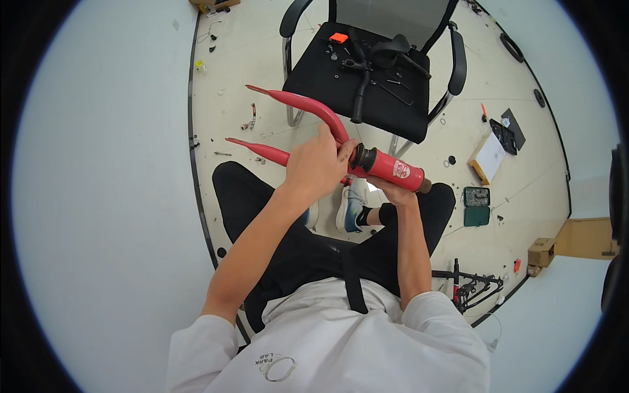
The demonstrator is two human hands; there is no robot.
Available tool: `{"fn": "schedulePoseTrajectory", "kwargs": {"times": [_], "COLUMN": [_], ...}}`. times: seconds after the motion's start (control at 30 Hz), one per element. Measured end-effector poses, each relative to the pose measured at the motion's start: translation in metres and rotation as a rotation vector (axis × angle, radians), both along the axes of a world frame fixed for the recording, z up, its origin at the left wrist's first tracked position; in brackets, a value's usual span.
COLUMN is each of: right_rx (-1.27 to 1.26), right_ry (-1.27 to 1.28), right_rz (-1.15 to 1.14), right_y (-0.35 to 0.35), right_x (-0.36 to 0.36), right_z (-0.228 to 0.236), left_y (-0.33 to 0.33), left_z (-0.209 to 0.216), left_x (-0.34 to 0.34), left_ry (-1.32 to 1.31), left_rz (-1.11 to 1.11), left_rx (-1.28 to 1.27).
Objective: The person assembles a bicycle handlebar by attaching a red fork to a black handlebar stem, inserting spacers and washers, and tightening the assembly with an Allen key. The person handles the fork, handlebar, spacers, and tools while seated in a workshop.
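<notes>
While the person sat with knees apart above the pale tiled floor, both hands held a red metal bicycle fork with two curved, tapering blades. The left hand was closed around the fork's crown, where the blades meet the thick red tube, and it covered that joint from view. The right hand cupped the tube from below, fingers curled about it near its brown end; a black ring sat on the tube just beside the left hand. The fork lay across the person's lap, blades pointing away to the left of the black office chair with chrome legs that stood directly beyond it.

On the chair's seat lay a black handlebar stem, several small black parts and a small orange piece. To the right of the chair, on the floor, rested a flat cardboard box with a white top, a dark green case of small tool bits and a black tray. Nearer the person than the chair, a black bicycle frame part lay on the floor. Below the fork, a blue and white sneaker showed between the legs.
</notes>
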State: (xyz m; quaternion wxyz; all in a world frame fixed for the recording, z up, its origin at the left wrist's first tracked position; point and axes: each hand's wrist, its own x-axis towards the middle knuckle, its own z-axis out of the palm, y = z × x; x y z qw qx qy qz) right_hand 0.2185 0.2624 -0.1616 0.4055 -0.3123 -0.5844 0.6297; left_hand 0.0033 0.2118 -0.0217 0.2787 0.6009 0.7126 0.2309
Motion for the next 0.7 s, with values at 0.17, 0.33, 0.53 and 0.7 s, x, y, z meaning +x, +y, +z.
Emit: {"fn": "schedulePoseTrajectory", "kwargs": {"times": [0.17, 0.33, 0.53, 0.7], "right_rx": [-0.074, -0.053, -0.118, -0.167], "right_ry": [0.055, -0.003, 0.094, 0.146], "right_rz": [0.063, 0.054, 0.155, 0.150], "right_y": [0.002, -0.007, -0.007, -0.003], "right_x": [0.010, 0.013, 0.014, 0.015], "right_z": [-0.002, -0.026, -0.050, -0.042], "left_y": [0.000, -0.004, -0.009, -0.012], "left_z": [-0.012, -0.038, -0.042, -0.054], "left_x": [0.006, 0.009, 0.011, 0.012], "left_ry": [-0.056, -0.077, -0.033, -0.139], "left_rz": [0.032, 0.043, 0.079, 0.095], "left_rx": [0.018, -0.022, -0.121, -0.071]}}
